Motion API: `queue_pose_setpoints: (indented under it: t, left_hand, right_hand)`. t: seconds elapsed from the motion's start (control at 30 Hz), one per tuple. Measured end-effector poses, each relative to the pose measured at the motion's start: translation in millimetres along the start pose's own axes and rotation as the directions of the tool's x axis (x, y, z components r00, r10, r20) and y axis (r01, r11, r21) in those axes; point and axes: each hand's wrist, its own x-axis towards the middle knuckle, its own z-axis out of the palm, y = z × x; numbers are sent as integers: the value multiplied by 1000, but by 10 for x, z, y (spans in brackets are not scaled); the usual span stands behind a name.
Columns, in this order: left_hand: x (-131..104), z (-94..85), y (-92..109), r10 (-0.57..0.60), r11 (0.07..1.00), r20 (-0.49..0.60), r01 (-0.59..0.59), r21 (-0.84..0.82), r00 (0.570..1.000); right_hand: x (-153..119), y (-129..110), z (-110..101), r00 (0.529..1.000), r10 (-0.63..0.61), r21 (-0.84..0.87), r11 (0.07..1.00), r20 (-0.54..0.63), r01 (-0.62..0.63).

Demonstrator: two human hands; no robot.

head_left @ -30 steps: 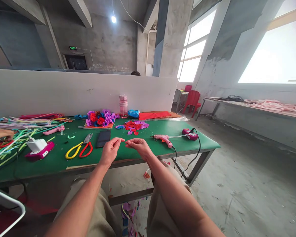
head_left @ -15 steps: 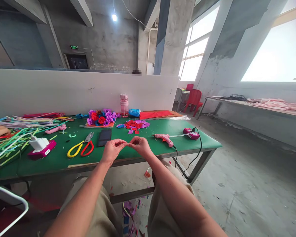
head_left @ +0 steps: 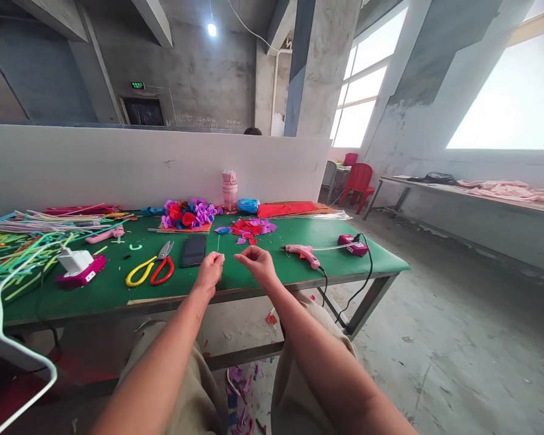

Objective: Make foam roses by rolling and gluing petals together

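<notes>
My left hand (head_left: 210, 272) is closed above the table's front edge, with a thin pale strand (head_left: 218, 243) rising from its fingers. To its right, a small gap away, my right hand (head_left: 257, 264) is curled with thumb and fingertips together; whatever is between them is too small to make out. Red and purple petal-shaped pieces (head_left: 252, 228) lie just beyond the hands. A pink glue gun (head_left: 303, 254) rests to the right of my right hand. On the left are a dark phone (head_left: 193, 251) and scissors (head_left: 152, 269) with one yellow and one red handle.
Finished-looking fabric or paper flowers (head_left: 190, 214) are heaped near a pink bottle (head_left: 229, 190). Many coloured sticks (head_left: 40, 232) cover the left end of the green table (head_left: 372, 266). A power strip (head_left: 352, 244) trails a black cord over the front edge. A white cable (head_left: 25, 356) hangs at left.
My hands were touching at the fingertips and are now apart. The left hand has turned more upright, and a pale strand shows above it. A co-worker's hand at far left has mostly left view.
</notes>
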Motion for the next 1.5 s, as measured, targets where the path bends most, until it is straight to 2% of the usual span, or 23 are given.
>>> queue_pose_setpoints:
  t: [0.1,0.23,0.37,0.53,0.67,0.73,0.83,0.93,1.0,1.03,1.07,1.13,1.2,1.23,1.3,1.4,1.47,1.5]
  left_hand:
    - [11,-78,34,-50,997,29,52,-59,998]
    - [-60,-139,139,-114,967,193,154,-204,975]
    - [-110,-155,191,-139,932,292,224,-284,946]
    - [-120,-172,203,-132,940,313,219,-261,940]
    - [-136,-144,203,-157,941,318,239,-238,935]
    - [-146,-127,204,-172,936,344,262,-236,923]
    - [-150,-120,206,-158,930,372,265,-254,914]
    - [-131,-132,192,-97,945,279,177,-275,955]
    - [-110,-144,174,-47,969,163,85,-232,985]
    - [-100,-149,164,-20,980,112,41,-195,994]
    - [-92,-153,157,7,988,70,4,-157,998]
    - [-85,-157,152,50,993,18,-48,-104,999]
    - [-88,-153,162,70,994,-10,-71,-82,997]
    - [-93,-148,170,71,995,-17,-72,-76,997]
    - [-101,-130,182,69,996,-25,-71,-60,997]
    - [-103,-96,179,69,997,-27,-69,-19,997]
    - [-96,-76,163,69,998,-17,-69,1,997]
    - [-92,-68,154,69,998,-11,-69,5,998]
  right_hand:
    - [-2,-55,-44,999,24,118,993,48,-29]
    - [-10,-75,-90,986,65,165,982,151,-90]
    - [1,-70,-106,989,90,140,984,117,-106]
    - [-12,-87,-97,991,63,110,991,118,-76]
    - [-56,-81,-44,981,-118,-48,991,151,126]
    - [-52,-58,-29,976,-166,-151,971,140,187]
    - [1,-23,-55,994,-107,-162,981,16,108]
    - [44,-35,-116,1000,-24,-84,996,-19,22]
    - [27,-76,-149,997,-1,-68,998,72,5]
    - [5,-101,-160,987,5,-60,998,159,5]
    - [-22,-125,-167,964,6,-50,999,267,7]
    - [-80,-161,-171,882,19,-56,998,470,8]
    - [-120,-176,-161,816,52,-105,994,576,11]
    - [-129,-176,-150,810,56,-119,993,584,18]
    - [-130,-170,-116,850,13,-92,995,526,42]
    - [-113,-169,-54,954,-103,-49,991,280,121]
    - [-109,-185,-28,968,-197,-133,967,156,218]
    - [-111,-196,-24,956,-254,-200,939,148,280]
